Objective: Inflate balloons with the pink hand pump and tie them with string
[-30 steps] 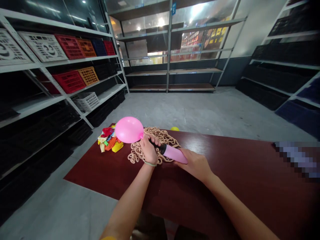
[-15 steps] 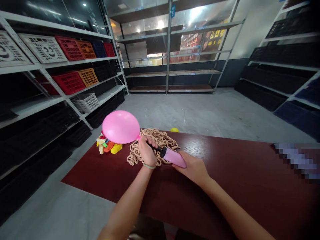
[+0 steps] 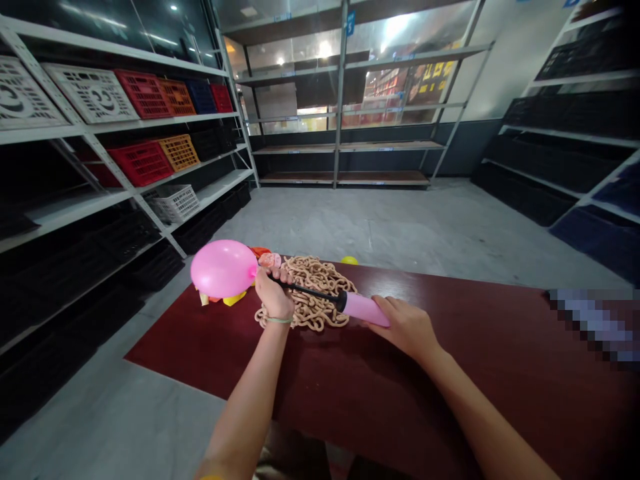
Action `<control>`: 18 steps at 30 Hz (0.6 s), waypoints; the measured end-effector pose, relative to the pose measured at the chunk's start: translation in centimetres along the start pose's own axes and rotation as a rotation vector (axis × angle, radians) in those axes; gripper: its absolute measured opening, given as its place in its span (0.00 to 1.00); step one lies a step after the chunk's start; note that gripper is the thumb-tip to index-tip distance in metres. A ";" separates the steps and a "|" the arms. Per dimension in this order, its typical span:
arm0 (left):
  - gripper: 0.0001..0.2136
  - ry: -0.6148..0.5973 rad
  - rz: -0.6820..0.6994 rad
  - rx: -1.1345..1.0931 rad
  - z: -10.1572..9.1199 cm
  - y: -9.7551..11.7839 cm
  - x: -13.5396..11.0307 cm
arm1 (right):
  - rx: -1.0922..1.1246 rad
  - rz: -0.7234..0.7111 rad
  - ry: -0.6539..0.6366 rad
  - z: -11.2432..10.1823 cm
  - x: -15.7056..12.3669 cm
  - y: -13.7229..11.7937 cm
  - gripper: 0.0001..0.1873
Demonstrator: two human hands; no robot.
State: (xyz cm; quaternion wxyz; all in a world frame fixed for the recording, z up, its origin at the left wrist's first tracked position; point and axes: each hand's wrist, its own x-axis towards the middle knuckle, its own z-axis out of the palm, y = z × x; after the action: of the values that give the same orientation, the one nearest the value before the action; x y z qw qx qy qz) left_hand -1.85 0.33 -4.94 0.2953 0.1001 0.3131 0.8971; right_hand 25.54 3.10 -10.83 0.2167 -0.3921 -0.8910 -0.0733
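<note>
My left hand (image 3: 275,296) is closed round the neck of a pink balloon (image 3: 223,268) and the tip of a hand pump, with the inflated balloon sticking out to the left. My right hand (image 3: 407,327) grips the pink pump (image 3: 364,309) by its body; its thin black rod is drawn out toward my left hand. Both hands hover over the dark red table (image 3: 380,400).
A tangle of beige rope (image 3: 313,293) lies on the table under the pump. A pile of coloured uninflated balloons (image 3: 227,297) sits behind the pink balloon. A small yellow thing (image 3: 349,260) rests at the table's far edge. Shelves with crates (image 3: 140,127) line the left wall.
My right hand has pulled the pump body back to the right, so the black rod now shows. My left hand and the balloon shifted left; the balloon looks a little smaller than half a second ago.
</note>
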 end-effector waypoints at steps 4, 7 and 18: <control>0.13 -0.108 -0.076 0.044 0.7 -2.1 -2.5 | 0.167 0.096 -0.031 -0.3 0.3 -3.8 0.24; 0.15 -0.204 -0.138 0.097 0.9 -3.6 -4.1 | 0.243 0.145 -0.043 -0.2 0.7 -5.3 0.24; 0.10 -0.053 -0.050 0.004 0.3 -0.1 0.2 | -0.172 -0.041 0.035 -0.7 0.1 1.8 0.22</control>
State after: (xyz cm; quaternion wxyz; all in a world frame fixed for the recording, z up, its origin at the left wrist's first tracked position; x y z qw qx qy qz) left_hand -1.82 0.66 -4.80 0.3256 0.1164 0.3095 0.8858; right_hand 27.04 4.19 -10.28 0.1962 -0.3897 -0.8853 -0.1606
